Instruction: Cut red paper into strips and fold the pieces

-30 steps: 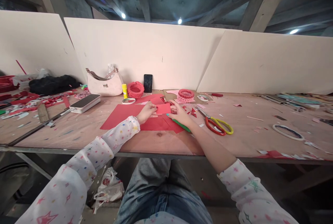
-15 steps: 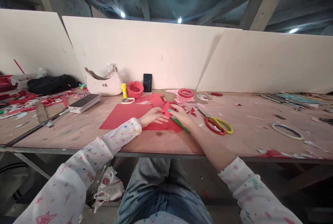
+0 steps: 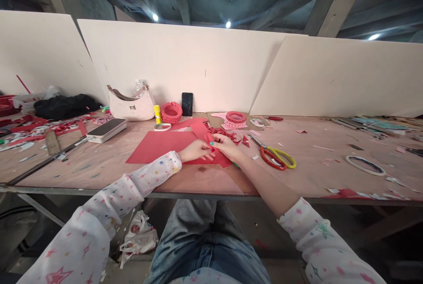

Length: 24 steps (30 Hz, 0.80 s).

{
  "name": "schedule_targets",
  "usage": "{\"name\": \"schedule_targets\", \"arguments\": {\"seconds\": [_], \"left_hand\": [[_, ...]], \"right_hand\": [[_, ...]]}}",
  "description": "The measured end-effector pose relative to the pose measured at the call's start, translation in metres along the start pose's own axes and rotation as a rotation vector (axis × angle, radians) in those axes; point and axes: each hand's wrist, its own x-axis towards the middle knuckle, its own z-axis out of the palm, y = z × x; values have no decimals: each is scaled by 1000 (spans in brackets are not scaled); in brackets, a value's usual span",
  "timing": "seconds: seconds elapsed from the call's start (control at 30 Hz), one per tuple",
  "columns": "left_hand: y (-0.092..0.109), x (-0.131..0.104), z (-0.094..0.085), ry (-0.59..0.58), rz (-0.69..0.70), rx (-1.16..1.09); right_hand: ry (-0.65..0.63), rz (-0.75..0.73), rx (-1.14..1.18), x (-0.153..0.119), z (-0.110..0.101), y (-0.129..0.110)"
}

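Note:
My left hand (image 3: 197, 150) and my right hand (image 3: 224, 145) meet over the red paper sheets (image 3: 155, 145). Between their fingertips they pinch a small red paper piece (image 3: 208, 138), partly covered by the fingers. Just behind the hands lie several folded red paper pieces (image 3: 228, 133). To the right of my right hand rest scissors (image 3: 274, 157) with one red and one yellow handle, blades pointing away. A green object (image 3: 235, 164) shows only slightly beneath my right wrist.
A yellow glue stick (image 3: 157, 114), red ring-shaped paper stacks (image 3: 171, 112) and a leaning phone (image 3: 187, 104) stand at the back. Left are a white handbag (image 3: 130, 105) and a white box-like device (image 3: 107, 130). A tape roll (image 3: 365, 166) lies right, among paper scraps.
The red paper piece, upright and more visible before, is now lower and more covered by my fingers. My hands have drawn closer together, and my right hand covers more of the green object.

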Motion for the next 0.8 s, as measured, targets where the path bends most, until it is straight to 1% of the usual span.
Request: {"name": "schedule_targets", "arguments": {"seconds": [0.07, 0.13, 0.2, 0.27, 0.33, 0.43, 0.67, 0.8], "left_hand": [[0, 0, 1, -14, 11, 18], [-1, 1, 1, -12, 14, 37], [-1, 1, -1, 1, 29, 65], [0, 1, -5, 22, 72, 83], [2, 0, -10, 57, 115, 82], [6, -2, -14, 122, 131, 76], [5, -1, -11, 240, 227, 109], [3, 1, -11, 259, 276, 101]], "right_hand": [[-56, -7, 64, 0, 1, -1], [-80, -7, 111, -1, 2, -3], [-71, -4, 115, -1, 2, -3], [-65, -9, 109, -1, 1, -2], [-62, -13, 107, -1, 1, -1], [-30, -6, 104, -1, 0, -1], [-33, -29, 116, 0, 0, -1], [-36, -22, 61, 1, -1, 2]]}}
